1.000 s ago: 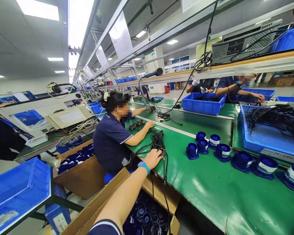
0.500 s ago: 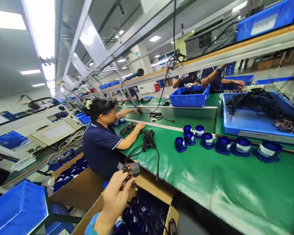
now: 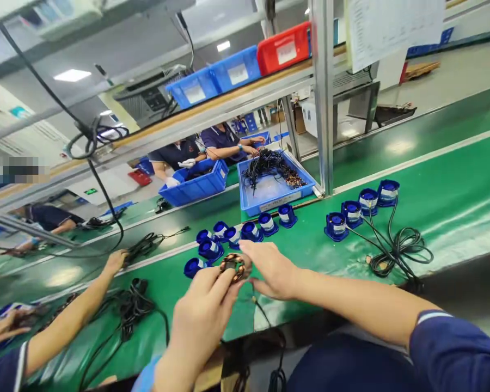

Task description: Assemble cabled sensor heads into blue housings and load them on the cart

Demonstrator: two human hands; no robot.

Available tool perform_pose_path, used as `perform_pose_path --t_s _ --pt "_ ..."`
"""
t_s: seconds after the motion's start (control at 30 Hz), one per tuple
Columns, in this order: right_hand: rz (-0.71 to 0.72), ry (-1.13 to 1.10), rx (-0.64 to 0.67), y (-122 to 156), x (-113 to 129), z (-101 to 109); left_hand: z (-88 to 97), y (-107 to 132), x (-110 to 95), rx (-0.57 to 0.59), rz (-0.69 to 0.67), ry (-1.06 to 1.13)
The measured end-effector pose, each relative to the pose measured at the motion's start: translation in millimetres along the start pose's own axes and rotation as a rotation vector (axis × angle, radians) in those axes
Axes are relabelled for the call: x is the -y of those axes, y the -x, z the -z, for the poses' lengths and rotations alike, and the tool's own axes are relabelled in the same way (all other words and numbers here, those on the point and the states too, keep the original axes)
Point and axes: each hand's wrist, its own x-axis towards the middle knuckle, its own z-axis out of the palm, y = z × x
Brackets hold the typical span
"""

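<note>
My left hand grips a motor stator, a ring of copper coils, in front of me over the near edge of the green bench. My right hand curls against the stator's right side, its fingertips partly hidden and slightly blurred. Below the hands a thin dark cable hangs over the bench edge. Just beyond them stands a group of blue round housings with white labels. More blue housings stand to the right, with a coiled black cable running from them.
A co-worker's arms reach in from the left, near a bundle of black cable. Behind the housings lies a blue tray of cables and copper parts. A metal post and a shelf with blue and red bins rise over the bench.
My view has swung right. My left hand, holding the stator, has moved from above the carton box to the bench edge. My right hand has come into view and met the stator.
</note>
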Motion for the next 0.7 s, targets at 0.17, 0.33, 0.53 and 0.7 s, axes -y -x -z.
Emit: perform_pose_path --t_s 0.17,0.33,0.53,0.7 --pt "-0.295 -0.081 0.253 40.0 -55.1 -43.5 -121.8 18.4 13.4 0.283 0.136 0.06" --pt "-0.414 -0.075 0.503 60.3 -68.1 -53.4 -163.0 60.0 25.6 0.444 0.317 0.166" --pt "-0.449 -0.181 0.392 90.0 -77.6 -57.4 -148.1 78.5 67.3 0.398 0.792 0.044" --pt "-0.528 0.057 0.01 83.9 -120.0 -43.8 -149.8 91.4 76.4 0.253 0.976 0.062"
